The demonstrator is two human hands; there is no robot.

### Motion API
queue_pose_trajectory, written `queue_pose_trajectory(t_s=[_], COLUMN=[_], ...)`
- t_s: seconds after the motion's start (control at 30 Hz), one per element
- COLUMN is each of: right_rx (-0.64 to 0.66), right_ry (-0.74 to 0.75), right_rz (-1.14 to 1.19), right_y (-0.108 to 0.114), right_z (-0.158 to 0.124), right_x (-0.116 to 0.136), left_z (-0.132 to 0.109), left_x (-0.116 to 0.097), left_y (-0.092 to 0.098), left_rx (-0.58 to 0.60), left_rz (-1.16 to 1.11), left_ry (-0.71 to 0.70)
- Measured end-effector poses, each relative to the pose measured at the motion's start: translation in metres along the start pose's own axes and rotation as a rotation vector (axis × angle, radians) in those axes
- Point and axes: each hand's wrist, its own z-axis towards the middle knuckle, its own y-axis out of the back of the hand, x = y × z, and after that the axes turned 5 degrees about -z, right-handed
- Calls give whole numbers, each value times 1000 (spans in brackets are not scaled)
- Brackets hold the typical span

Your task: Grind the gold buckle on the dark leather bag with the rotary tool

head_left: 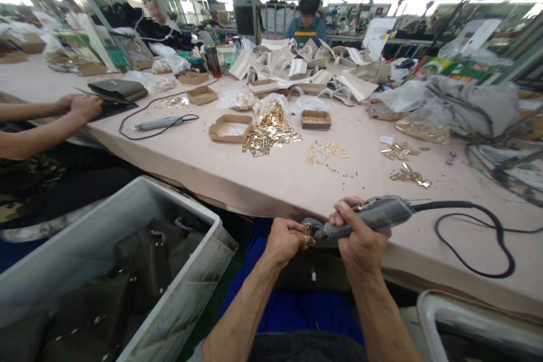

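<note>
My right hand (360, 235) is wrapped round a grey corded electric screwdriver (382, 215), held nearly level with its tip pointing left. The tip meets a small gold metal buckle (309, 232) at the table's front edge. My left hand (286, 242) pinches this buckle between thumb and fingers. Below the hands, over the lap, lies a dark flap of material (316, 271). Gold buckles are heaped (271, 130) on the table beyond, with tiny gold pieces (326, 153) scattered to their right.
A grey bin (220, 237) with dark pouches stands at the lower left. Small cardboard boxes (230, 129) and a second screwdriver (156, 124) are on the table (203, 158). Another person's hands (85, 106) work at the left. A black cord loops at the right. Pale pieces (297, 68) pile up behind.
</note>
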Motion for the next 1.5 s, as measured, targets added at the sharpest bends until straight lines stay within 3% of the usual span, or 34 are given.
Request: queue_pose_trajectory(t_s=[0.67, 1.5], right_rx=[2, -7], right_ry=[-9, -5], right_rz=[-19, 2], right_y=[1, 1], right_z=[0, -2], right_x=[-1, -1], left_z=[1, -1], left_x=[2, 0], left_y=[1, 0], left_rx=[28, -22], left_rz=[-49, -15], left_ry=[-10, -12])
